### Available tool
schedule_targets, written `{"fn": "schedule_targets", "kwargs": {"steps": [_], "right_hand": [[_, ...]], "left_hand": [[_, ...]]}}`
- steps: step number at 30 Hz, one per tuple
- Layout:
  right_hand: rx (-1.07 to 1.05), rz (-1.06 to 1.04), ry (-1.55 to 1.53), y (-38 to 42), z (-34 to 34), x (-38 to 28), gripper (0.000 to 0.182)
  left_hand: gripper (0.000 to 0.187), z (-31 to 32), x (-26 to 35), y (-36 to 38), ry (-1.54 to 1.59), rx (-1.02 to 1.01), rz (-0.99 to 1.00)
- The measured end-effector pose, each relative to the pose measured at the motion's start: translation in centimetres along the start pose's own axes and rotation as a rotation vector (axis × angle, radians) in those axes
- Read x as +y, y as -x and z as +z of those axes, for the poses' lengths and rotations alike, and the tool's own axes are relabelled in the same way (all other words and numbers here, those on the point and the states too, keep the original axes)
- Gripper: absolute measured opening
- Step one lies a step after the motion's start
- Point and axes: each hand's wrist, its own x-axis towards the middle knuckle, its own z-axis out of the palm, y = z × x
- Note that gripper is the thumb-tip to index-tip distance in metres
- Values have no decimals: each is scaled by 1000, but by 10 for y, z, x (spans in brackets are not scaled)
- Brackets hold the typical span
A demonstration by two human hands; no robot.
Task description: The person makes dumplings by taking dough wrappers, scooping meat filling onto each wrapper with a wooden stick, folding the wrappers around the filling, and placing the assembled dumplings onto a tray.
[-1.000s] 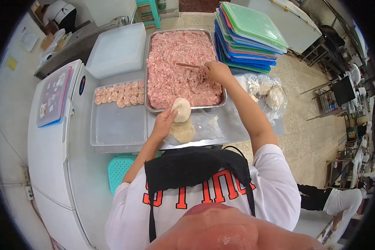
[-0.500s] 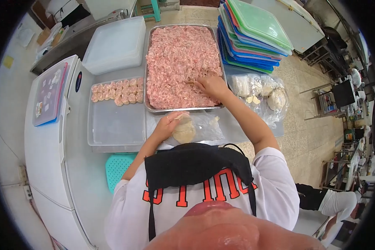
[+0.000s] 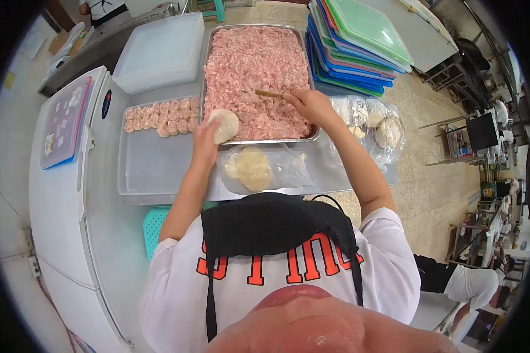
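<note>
My left hand point(image 3: 205, 139) is closed on a round, pale dumpling wrapper point(image 3: 226, 127), held over the near left corner of the metal tray point(image 3: 259, 142). Raw minced meat point(image 3: 256, 62) fills that tray. In my right hand point(image 3: 310, 106) is a thin wooden spatula or stick point(image 3: 269, 93), its tip above the meat. More wrappers point(image 3: 252, 169) lie on a clear plastic bag point(image 3: 291, 170) between the tray and my chest. Rows of filled dumplings point(image 3: 165, 116) sit at the far end of a translucent plastic tray point(image 3: 159, 167) on the left.
Stacked clear containers point(image 3: 156, 53) stand at the back left. Coloured lids point(image 3: 359, 47) are piled at the back right, with bagged wrappers point(image 3: 388, 132) in front of them. A white freezer point(image 3: 65, 200) is at far left. Another person point(image 3: 103, 10) stands at the back left.
My left hand has lifted a wrapper from the bag and brought it forward to the tray's edge. My right hand has raised the wooden spatula out of the meat.
</note>
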Motion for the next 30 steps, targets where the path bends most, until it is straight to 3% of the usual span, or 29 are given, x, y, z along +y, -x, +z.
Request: {"fn": "schedule_targets", "kwargs": {"steps": [3, 5, 9, 11, 15, 21, 23, 24, 26, 30], "right_hand": [[96, -93, 181, -3, 1, -14, 33], [163, -300, 248, -8, 23, -7, 33], [78, -271, 243, 5, 58, 1, 34], [62, -245, 208, 17, 57, 3, 36], [-9, -309, 189, 37, 46, -3, 35], [-185, -138, 83, 48, 32, -13, 36], [-213, 27, -65, 43, 26, -3, 37], [-207, 30, -64, 44, 18, -7, 37], [49, 164, -281, 45, -4, -21, 36], [20, 343, -406, 33, -5, -25, 33]], "left_hand": [[43, -10, -1, 2, -178, 2, 39], [45, -20, -9, 4, -467, -43, 39], [45, -15, -14, 22, -417, -123, -17], [33, -12, -17, 32, -351, -122, -85], [41, -13, -33, 38, -305, -191, -126], [36, 2, -38, 36, -261, -149, -120], [35, 11, -24, 27, -56, -164, -113], [35, 19, -14, 22, -58, -169, -113], [35, 38, 2, 9, 176, -63, 0], [42, 80, 13, -14, 387, -106, -48]]}}
